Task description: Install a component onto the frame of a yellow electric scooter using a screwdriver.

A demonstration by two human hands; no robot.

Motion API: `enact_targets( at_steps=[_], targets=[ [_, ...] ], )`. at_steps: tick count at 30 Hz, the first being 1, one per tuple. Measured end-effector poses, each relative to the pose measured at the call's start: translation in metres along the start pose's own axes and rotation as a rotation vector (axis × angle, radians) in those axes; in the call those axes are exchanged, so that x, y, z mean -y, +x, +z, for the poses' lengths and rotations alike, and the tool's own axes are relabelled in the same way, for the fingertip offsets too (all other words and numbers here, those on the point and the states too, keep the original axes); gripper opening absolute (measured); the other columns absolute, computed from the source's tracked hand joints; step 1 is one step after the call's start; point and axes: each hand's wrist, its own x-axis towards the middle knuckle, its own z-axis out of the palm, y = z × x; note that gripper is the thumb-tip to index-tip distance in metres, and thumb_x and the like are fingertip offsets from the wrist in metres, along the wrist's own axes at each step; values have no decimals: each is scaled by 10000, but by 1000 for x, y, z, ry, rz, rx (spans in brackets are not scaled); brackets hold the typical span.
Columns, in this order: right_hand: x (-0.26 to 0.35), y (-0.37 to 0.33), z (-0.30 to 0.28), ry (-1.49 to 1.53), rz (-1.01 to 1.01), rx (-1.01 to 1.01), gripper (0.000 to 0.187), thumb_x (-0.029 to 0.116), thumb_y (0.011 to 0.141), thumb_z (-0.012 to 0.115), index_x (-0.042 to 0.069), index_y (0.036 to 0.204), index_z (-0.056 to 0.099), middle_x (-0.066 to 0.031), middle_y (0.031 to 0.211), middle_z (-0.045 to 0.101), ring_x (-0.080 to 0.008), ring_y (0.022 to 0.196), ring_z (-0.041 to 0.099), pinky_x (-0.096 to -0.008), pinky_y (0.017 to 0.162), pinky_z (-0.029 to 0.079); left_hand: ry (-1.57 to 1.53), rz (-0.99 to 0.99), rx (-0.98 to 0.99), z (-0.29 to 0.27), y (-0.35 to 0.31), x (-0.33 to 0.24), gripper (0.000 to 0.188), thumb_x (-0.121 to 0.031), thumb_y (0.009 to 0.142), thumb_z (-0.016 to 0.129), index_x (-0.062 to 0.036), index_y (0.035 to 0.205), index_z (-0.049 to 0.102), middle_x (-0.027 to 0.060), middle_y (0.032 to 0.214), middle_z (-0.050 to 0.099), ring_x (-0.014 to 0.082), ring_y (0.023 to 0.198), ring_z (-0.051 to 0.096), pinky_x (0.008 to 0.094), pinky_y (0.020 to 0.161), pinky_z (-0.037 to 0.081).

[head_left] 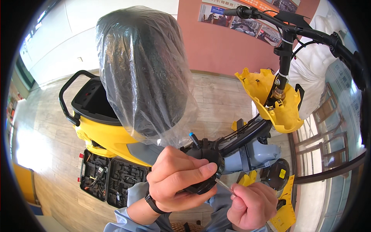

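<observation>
Over pale wood-plank floor point(216, 96): holding rounded black plastic housing point(210, 154) in curled left hand point(177, 178); pinching slim metallic shaft point(225, 185) in right hand point(253, 205); could slip if tilted.

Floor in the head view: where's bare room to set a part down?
Bare floor lies left of the open tool case, and between the plastic-wrapped seat and yellow front cover. It's crowded beside the right hand: black round part, yellow panel.
</observation>
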Motion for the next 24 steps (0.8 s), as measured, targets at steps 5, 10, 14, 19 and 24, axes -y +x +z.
enact_targets(
  at_steps=[5, 10, 14, 19, 24],
  targets=[
    [-4, -3, 9, 140, 59, -70, 212, 126, 869, 711, 3, 1039, 679, -97, 781, 627, -223, 579, 604, -312, 508, 482, 1, -33, 1, 2, -3, 1, 475, -7, 534, 843, -39, 996, 738, 42, 863, 673, 184, 734, 625, 277, 612, 473],
    [0, -4, 5, 6, 25, -96, 175, 73, 860, 731, 25, 1026, 709, -74, 843, 611, -196, 637, 604, -286, 533, 480, -29, -57, -39, 3, -2, -1, 480, -5, 518, 857, -40, 982, 737, 41, 879, 665, 184, 736, 626, 275, 618, 477],
    [1, -3, 8, 0, 51, -120, 154, 37, 851, 751, 21, 1003, 733, -59, 841, 603, -174, 649, 601, -272, 540, 485, -10, -31, -25, -1, -2, 0, 483, -3, 512, 860, -45, 978, 737, 43, 891, 665, 183, 738, 627, 274, 626, 482],
    [7, -5, 0, -39, 51, -70, 152, 62, 867, 744, 21, 1013, 738, -63, 823, 609, -175, 651, 606, -271, 548, 493, 18, -26, -15, 2, -2, -1, 484, -12, 519, 865, -52, 983, 736, 35, 888, 660, 184, 746, 632, 275, 631, 484],
    [8, -3, 0, -69, 61, -45, 140, 80, 883, 732, 25, 1011, 742, -64, 804, 615, -176, 650, 607, -274, 555, 496, 13, -39, -11, 1, -3, -1, 484, -11, 526, 861, -52, 991, 736, 32, 888, 659, 181, 760, 631, 275, 634, 485]
  ],
)
